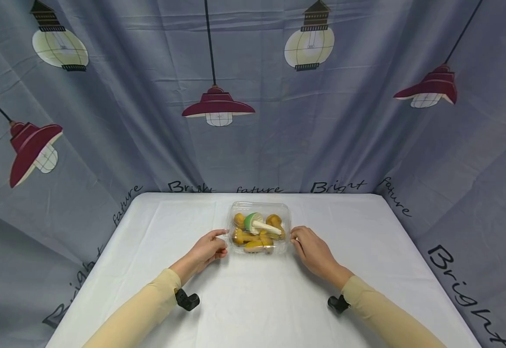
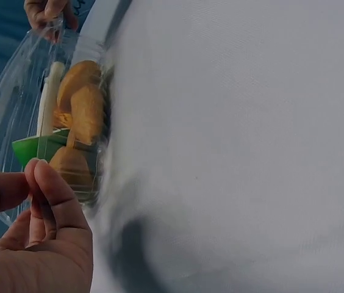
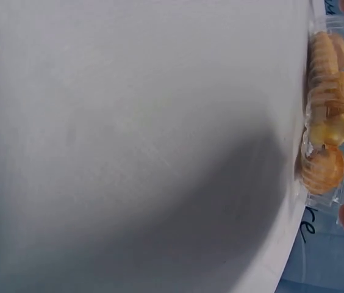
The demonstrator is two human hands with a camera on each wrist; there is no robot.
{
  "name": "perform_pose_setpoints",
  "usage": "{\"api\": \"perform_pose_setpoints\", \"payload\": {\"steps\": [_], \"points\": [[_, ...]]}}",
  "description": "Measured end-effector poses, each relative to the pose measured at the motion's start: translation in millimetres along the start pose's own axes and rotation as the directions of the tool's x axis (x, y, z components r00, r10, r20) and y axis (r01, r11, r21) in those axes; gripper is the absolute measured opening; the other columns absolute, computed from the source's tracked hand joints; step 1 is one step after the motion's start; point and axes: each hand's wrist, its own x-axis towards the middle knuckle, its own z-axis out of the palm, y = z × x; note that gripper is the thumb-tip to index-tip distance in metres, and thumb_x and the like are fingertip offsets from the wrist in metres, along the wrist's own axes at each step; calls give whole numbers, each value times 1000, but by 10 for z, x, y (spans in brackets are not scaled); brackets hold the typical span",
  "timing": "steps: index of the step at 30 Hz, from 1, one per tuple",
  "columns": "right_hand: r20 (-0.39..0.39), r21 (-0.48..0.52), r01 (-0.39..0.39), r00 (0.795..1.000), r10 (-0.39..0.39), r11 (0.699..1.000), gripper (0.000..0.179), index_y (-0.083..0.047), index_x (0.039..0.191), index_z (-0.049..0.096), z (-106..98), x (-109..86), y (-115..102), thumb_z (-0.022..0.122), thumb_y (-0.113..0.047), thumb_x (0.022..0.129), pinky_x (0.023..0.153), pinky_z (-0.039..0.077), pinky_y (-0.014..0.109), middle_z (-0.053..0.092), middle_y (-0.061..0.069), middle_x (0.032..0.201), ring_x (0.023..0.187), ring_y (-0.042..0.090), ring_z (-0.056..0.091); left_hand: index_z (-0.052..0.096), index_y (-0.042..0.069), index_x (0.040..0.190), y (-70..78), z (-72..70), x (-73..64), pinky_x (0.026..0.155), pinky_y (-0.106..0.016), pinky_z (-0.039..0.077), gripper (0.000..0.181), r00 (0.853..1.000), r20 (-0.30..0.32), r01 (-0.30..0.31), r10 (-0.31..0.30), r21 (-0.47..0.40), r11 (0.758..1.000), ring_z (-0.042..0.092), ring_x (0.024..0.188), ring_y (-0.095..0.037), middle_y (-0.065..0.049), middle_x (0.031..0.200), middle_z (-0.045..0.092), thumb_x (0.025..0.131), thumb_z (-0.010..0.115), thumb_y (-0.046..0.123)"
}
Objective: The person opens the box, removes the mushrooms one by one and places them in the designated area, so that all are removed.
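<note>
Cream-coloured sleeves (image 1: 137, 309), softly creased, are seen at the lower edge of the head view, with black wrist-worn devices (image 1: 187, 299) strapped at the cuffs. Between the hands, just below centre of the frame, a clear, glossy plastic clamshell box (image 1: 259, 206) with rounded corners is set on a smooth white tablecloth (image 1: 257, 299). Its left edge is pinched between thumb and forefinger of the left hand (image 1: 204, 250); its right edge is pinched by the right hand (image 1: 315, 251). Inside are contained smooth orange-brown mushrooms (image 1: 241, 237) and one green-capped mushroom (image 1: 262, 225) with a white stem. By the left wrist view, clear plastic is revealed rising above the contents; by the right, a ridged side wall.
</note>
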Motion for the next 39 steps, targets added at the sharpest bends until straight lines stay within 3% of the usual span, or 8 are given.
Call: {"api": "perform_pose_setpoints", "payload": {"steps": [13, 18, 22, 25, 32, 39], "points": [[-11, 54, -19, 1000, 19, 998, 6, -12, 102, 60, 12, -8, 23, 56, -14, 107, 89, 57, 41, 62, 6, 122, 114, 23, 60, 43, 7, 153, -46, 0, 21, 77, -32, 63, 55, 999, 6, 37, -36, -54, 998, 65, 77, -17, -20, 107, 62, 100, 58, 5], [13, 58, -14, 1000, 14, 998, 11, -12, 105, 61, 13, -44, 48, 53, -19, 109, 92, 57, 42, 61, 6, 125, 117, 23, 59, 37, 6, 156, -59, 19, 35, 80, -35, 63, 59, 1000, 19, 10, -9, -49, 999, 67, 79, -16, -23, 115, 62, 102, 59, 5], [12, 48, -2, 1000, 2, 999, 7, -13, 105, 61, 7, -67, 57, 57, -18, 107, 94, 56, 42, 61, 6, 127, 119, 23, 59, 34, 3, 156, -59, 30, 52, 81, -38, 63, 62, 999, 10, -33, 33, -32, 999, 68, 76, -15, -26, 118, 62, 100, 60, 1], [-1, 33, 14, 1000, -14, 999, 1, -14, 104, 63, 1, -80, 60, 63, -15, 104, 94, 57, 42, 61, 6, 127, 119, 23, 59, 36, 4, 155, -52, 30, 54, 83, -39, 63, 61, 999, 0, -32, 32, -26, 999, 68, 75, -15, -26, 116, 63, 99, 61, 1], [-51, -24, 90, 995, -92, 996, 14, -14, 102, 70, -15, -67, 51, 79, -13, 91, 93, 57, 41, 65, 6, 120, 115, 24, 59, 39, 8, 155, -32, 27, 53, 88, -41, 62, 63, 1000, -24, -13, 12, -29, 1000, 70, 83, -19, -23, 114, 63, 98, 64, 0], [-85, -1, 123, 989, -122, 992, 17, -12, 98, 70, -14, -30, 30, 82, -6, 88, 91, 59, 38, 67, 9, 117, 112, 21, 62, 41, 8, 156, -13, 30, 81, 95, -47, 59, 67, 998, -36, -43, 42, -33, 999, 67, 90, -22, -17, 114, 57, 95, 67, -5]]}}
